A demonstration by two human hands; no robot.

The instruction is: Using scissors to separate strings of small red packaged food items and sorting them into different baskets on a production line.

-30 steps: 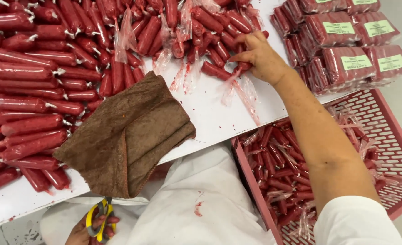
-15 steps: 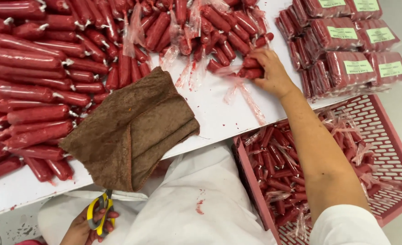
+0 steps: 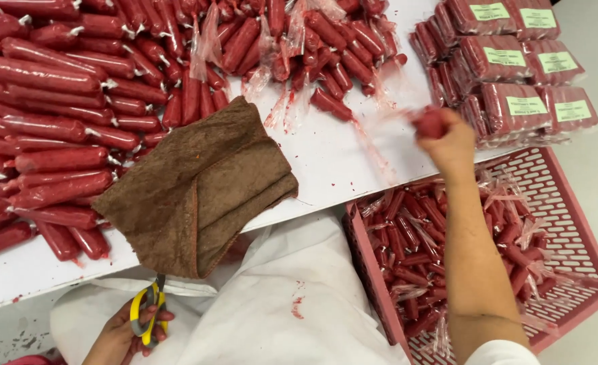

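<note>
Sausages (image 3: 76, 122) lying heaped across white desk (image 3: 339, 169); pink crate (image 3: 569, 223) half filled beside it. Right hand (image 3: 451, 138) gripping small sausage (image 3: 429, 124), likely carrying toward crate: needing release over it. Left hand (image 3: 133, 331) grip closing round yellow scissors (image 3: 147, 314) below desk edge.

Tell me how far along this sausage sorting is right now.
Done: the pink crate already holds many small red sausages. In hand: the right hand grips a small sausage above the table; the left hand holds yellow-handled scissors below the table edge. Left: a large pile of sausages in torn plastic on the table.
</note>
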